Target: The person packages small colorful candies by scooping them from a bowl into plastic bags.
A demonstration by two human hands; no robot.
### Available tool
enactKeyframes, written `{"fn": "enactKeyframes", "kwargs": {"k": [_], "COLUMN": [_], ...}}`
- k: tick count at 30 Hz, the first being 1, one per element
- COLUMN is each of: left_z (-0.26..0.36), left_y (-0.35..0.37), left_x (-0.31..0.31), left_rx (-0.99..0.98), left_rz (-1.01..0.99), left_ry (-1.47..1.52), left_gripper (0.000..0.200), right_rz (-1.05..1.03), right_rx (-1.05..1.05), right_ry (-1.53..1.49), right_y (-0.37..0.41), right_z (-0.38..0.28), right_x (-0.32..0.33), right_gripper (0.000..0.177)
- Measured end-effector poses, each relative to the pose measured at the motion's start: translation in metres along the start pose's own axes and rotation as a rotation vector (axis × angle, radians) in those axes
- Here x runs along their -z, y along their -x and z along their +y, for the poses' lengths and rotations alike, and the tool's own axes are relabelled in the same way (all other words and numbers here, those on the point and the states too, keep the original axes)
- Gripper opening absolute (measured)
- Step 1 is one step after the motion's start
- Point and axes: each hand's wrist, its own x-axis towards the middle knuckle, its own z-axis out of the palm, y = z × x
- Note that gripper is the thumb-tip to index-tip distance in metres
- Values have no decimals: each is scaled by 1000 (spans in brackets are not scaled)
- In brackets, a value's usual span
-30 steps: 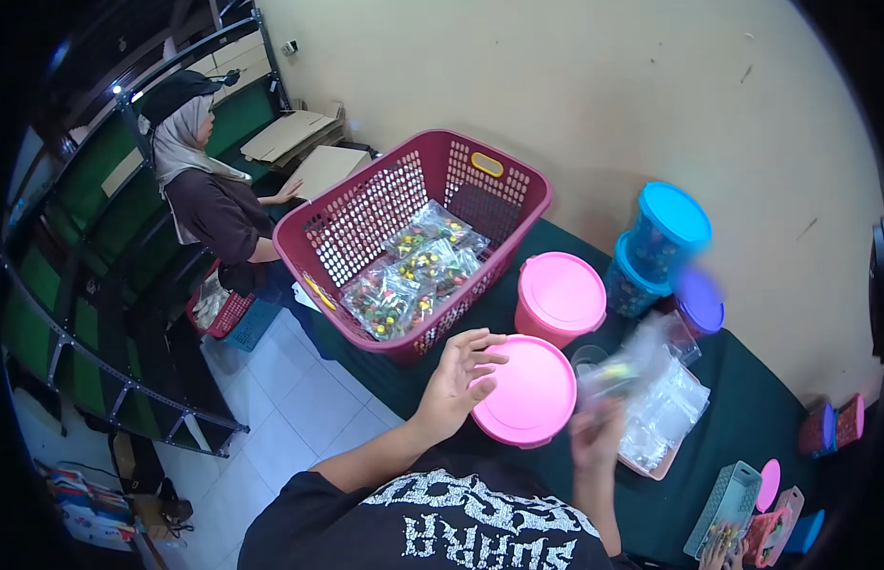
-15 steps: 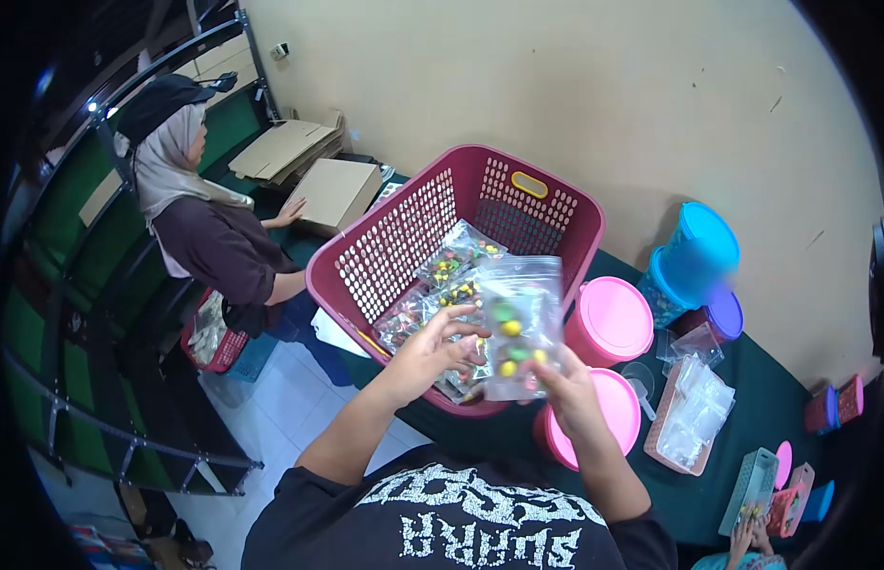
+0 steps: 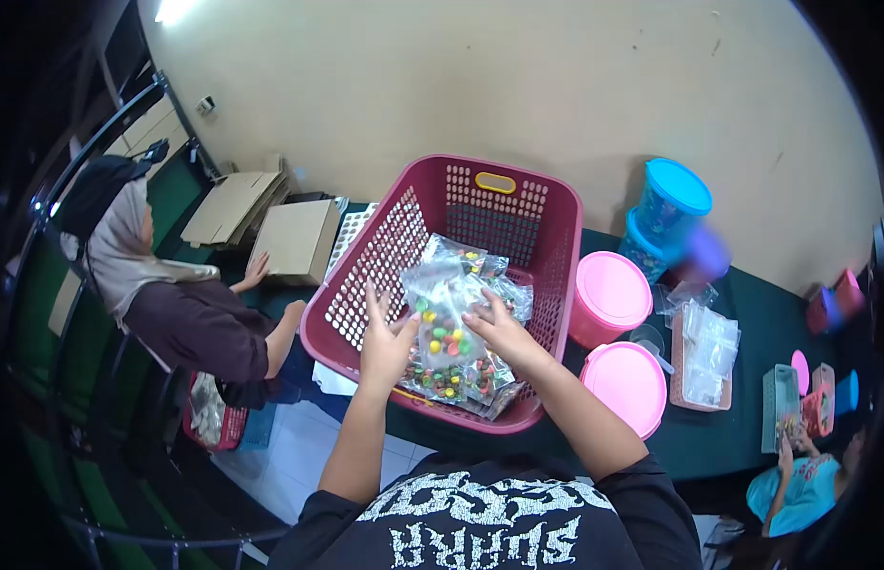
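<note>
Inside the large maroon basket [image 3: 573, 275] lie several clear bags of colourful sweets [image 3: 447, 380]. One clear zip bag with green, yellow and red sweets [image 3: 446, 328] is between my two hands, above the other bags. My left hand [image 3: 387, 347] is at the bag's left side, fingers apart and pointing up. On the right side, my right hand [image 3: 499, 332] has its fingers spread near the bag's edge. Whether either hand still touches the bag is hard to tell.
Pink-lidded tubs [image 3: 613, 290] and stacked blue tubs [image 3: 678, 190] stand right of the basket, beside a tray of empty bags [image 3: 705, 356]. At the left, a co-worker [image 3: 190, 304] touches a cardboard box [image 3: 292, 237]. Another person [image 3: 794, 494] is at lower right.
The sweets bag has moved from my right hand's grip, raised over the basket's right front, down and left into the basket. Both hands have opened around it. The view has shifted.
</note>
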Motion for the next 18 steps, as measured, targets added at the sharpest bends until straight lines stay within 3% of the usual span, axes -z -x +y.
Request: {"fn": "enactKeyframes", "kwargs": {"k": [1,3,6,8,11,14,15,18], "left_z": [-23,-2,-4,-2,-2,21,32,39], "left_y": [-7,-1,-4,-3,0,16,26,43], "left_x": [0,0,-1,0,-2,-13,-19,-50], "left_rx": [-91,-61,-190,-156,-151,-252,-182,-223], "left_rz": [39,-17,-82,-96,-106,-196,-247,-359], "left_ry": [-178,-60,-266,-217,13,111,163,271], "left_gripper": [89,86,81,78,69,65,61,56], "right_rz": [21,67,24,-20,-74,-43,-69,47], "right_rx": [4,88,34,76,138,220,268,213], "right_ry": [-6,-171,-324,-485,-723,-756,-761,-757], "right_y": [-3,0,22,39,58,78,85,117], "right_z": [8,15,7,4,9,13,18,28], "right_x": [3,8,19,28,42,56,64,85], "right_gripper": [84,86,78,66,63,57,54,44]}}
